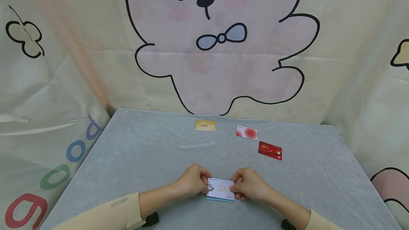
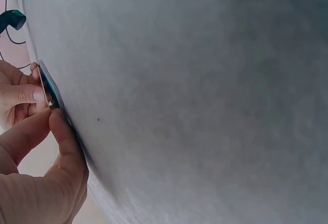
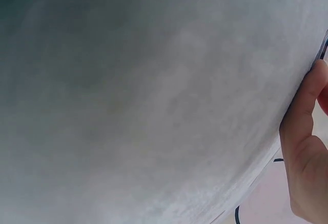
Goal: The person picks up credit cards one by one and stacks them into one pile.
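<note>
A white card (image 1: pixel 220 184) printed with "VIP" is held low over the near middle of the table, its lettering upside down in the head view. My left hand (image 1: pixel 193 179) pinches its left edge between thumb and fingers. On the opposite edge my right hand (image 1: pixel 251 184) pinches it, thumb on top. Beneath, a blue card (image 1: pixel 220 199) shows as a strip along the near side. From the left wrist, a narrow gap opens between the white card and a thin stack of cards (image 2: pixel 61 101) under it. The right wrist view shows only the stack's edge beside my fingers.
Toward the back of the grey cloth-covered table (image 1: pixel 143 144) lie a gold card (image 1: pixel 206 125), a white card with a red circle (image 1: pixel 246 132) and a red VIP card (image 1: pixel 270 151). A printed curtain (image 1: pixel 96 45) hangs behind and along both sides.
</note>
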Action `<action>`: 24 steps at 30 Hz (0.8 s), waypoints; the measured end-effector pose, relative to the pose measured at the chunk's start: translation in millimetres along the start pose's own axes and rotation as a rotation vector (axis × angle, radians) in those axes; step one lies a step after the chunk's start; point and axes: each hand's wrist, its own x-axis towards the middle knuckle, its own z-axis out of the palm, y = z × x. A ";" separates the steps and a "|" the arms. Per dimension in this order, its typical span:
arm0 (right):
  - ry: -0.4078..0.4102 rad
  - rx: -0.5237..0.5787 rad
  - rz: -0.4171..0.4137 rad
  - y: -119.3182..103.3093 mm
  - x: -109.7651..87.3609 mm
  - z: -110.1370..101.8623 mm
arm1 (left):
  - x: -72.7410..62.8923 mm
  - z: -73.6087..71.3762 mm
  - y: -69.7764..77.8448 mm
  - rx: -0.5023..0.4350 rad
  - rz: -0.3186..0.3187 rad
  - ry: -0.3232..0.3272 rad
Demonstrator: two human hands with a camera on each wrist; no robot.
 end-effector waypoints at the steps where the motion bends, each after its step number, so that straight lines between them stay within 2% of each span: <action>1: 0.000 -0.005 -0.001 -0.5 0.2 0.1 | -0.1 0.2 0.1 0.000 -0.001 0.000; 7: -0.002 -0.038 0.002 -2.0 0.5 0.7 | -0.7 1.0 1.1 0.028 0.000 0.005; 16: -0.010 -0.042 -0.005 -1.3 1.8 0.8 | 1.4 2.1 -0.4 0.135 0.055 0.007; 24: -0.005 -0.044 -0.012 1.8 1.0 0.6 | 1.0 2.3 0.3 0.141 0.069 0.008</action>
